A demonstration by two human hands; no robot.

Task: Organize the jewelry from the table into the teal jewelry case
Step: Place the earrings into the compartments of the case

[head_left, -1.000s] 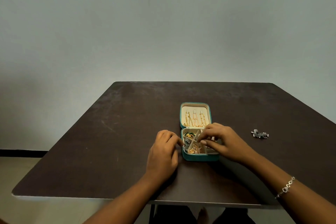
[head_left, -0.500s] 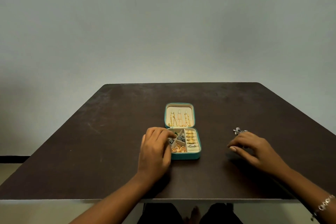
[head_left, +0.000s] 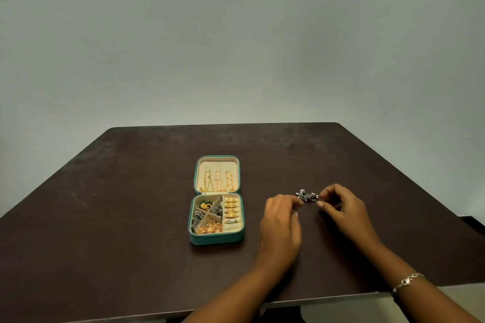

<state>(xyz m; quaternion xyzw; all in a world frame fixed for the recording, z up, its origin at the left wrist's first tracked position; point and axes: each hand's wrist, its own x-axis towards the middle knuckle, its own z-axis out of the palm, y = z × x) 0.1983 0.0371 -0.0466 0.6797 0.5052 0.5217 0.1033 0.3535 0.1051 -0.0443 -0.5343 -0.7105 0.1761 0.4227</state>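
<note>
Status: teal jewelry case (head_left: 216,240) open on table (head_left: 131,204), compartments largely filled. Outstanding: one silver jewelry piece (head_left: 307,196) on table, right of case, apart. Hands: right hand (head_left: 343,214) pinches its right end; left hand (head_left: 282,220) fingertips at left end, grip unclear. Judged near completion.

The table (head_left: 131,204) is big, dark brown and flat. It has some pale scratch marks on its left side. Its near edge looks light. Two things lie on it. One is the teal jewelry case (head_left: 216,239), which sits near the middle of the table. The case is open, and its lid (head_left: 194,178) lies back flat on the far side. The other thing is a small bunch of silver jewelry (head_left: 306,196). It lies on the table to the right of the case, apart from it.
</note>
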